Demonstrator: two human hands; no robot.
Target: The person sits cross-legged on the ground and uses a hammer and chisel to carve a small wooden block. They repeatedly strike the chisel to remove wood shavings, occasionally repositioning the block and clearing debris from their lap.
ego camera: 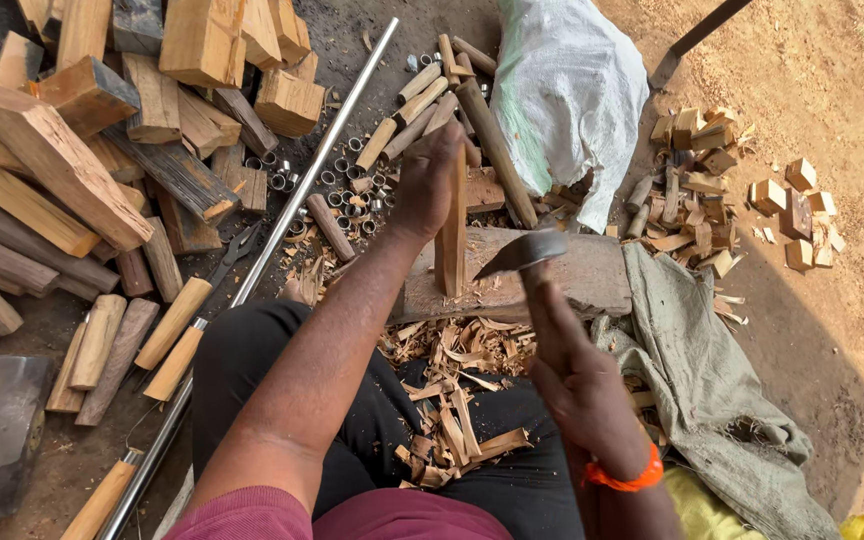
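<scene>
My left hand (426,182) grips the top of a squared wooden stick (450,240) that stands upright on a flat wooden chopping block (592,275). My right hand (564,350), with an orange band at the wrist, holds the handle of a hatchet whose dark metal blade (522,252) sits just right of the stick, edge turned toward it. Wood shavings (457,385) lie piled in front of the block and over my dark trousers.
A heap of rough wood blocks (102,130) fills the upper left. A long steel rod (292,205) runs diagonally past small metal rings (347,185). Rounded handles (432,105), a white sack (567,90), small offcuts (702,190), grey cloth (712,380) and pincers (237,250) surround me.
</scene>
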